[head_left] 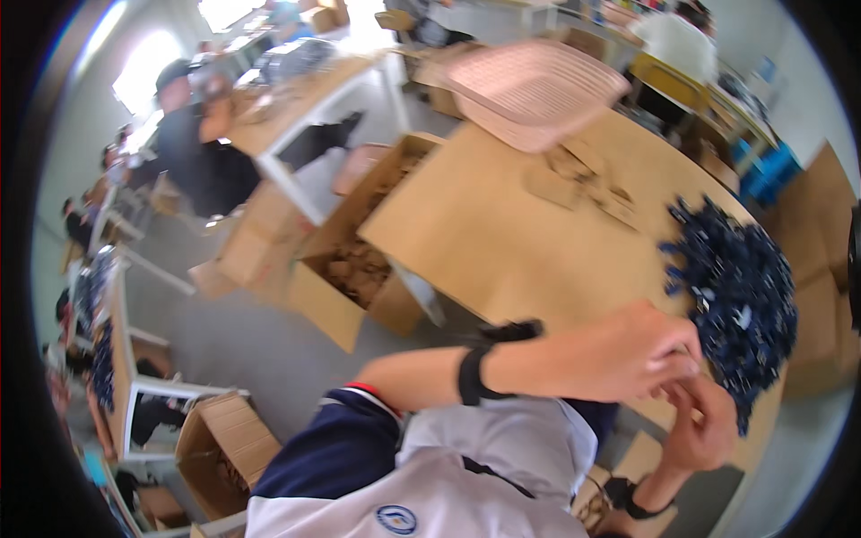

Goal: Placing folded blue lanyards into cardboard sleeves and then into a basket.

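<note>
My left hand (653, 354) reaches across from the left over the near right part of the wooden table (466, 224). Its fingers are closed and meet the fingertips of my right hand (706, 421), which are bent into a pinch. Whatever lies between the fingers is too small or hidden to make out. Just beyond both hands is a heap of small dark blue, shiny pieces (740, 296), too blurred to name singly. Several flat brown cardboard pieces (578, 179) lie farther back on the table. Each of my wrists has a black band.
A pink plastic basket (529, 125) stands at the table's far edge. Left of the table is an open carton (359, 269) holding brown cardboard pieces. Another open carton (229, 448) sits lower left. Large cardboard (816, 260) stands at the right. Other people work at tables farther off.
</note>
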`<state>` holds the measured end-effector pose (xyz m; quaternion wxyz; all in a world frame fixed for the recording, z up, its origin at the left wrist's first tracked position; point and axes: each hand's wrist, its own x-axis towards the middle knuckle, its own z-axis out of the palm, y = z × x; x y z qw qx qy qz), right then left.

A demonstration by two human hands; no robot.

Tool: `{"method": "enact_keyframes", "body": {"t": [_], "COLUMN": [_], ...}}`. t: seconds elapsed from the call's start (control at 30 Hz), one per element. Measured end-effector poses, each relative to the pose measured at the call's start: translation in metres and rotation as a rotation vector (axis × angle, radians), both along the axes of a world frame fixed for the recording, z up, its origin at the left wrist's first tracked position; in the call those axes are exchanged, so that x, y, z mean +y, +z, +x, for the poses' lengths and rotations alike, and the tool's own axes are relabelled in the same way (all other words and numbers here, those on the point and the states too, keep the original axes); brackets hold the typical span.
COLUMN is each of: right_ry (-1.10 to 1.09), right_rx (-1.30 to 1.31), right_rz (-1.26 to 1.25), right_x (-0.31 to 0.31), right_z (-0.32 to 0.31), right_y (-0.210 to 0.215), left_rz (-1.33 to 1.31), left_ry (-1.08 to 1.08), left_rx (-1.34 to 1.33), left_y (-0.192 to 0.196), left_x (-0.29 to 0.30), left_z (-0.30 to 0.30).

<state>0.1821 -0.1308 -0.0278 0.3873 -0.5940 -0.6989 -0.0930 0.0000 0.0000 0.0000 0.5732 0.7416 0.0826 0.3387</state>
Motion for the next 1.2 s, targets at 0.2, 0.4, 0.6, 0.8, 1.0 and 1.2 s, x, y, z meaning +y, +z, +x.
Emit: {"method": "enact_keyframes", "body": {"t": [0.2,0.4,0.6,0.8,1.0,1.2], "right_ry": [-0.020,0.031,-0.076,-0.042,-0.033,0.472], "right_rx": [0.438,0.577,0.691,0.243,0.558,0.945], "right_rz": [0.264,0.368,0.443,0.125,-0.242,-1.012], "right_x": [0.028,0.026,0.018,0.002,-0.003,-0.020], "right_z": [-0.042,-0.052,-0.026,-0.030,-0.002,0.007], "right_y": [-0.007,-0.006,-0.036,0.023,-0.039,-0.017], "left_rz": [0.069,0.327,0.346,0.342,-0.842,-0.211], "left_ry": [0.289,0.494,0.509,0.417,-0.080,-0.494], "left_rx": [-0.313,-0.554,-0.590,-0.274,-0.270,0.131], "left_y": [-0.025,-0.035,-0.027,-0.032,-0.044,-0.029], "left_x": [-0.022,-0.032,-0.035,-0.029,-0.069,-0.025], "left_z": [0.020,0.037,0.044,0.023,0.032,0.008]}}
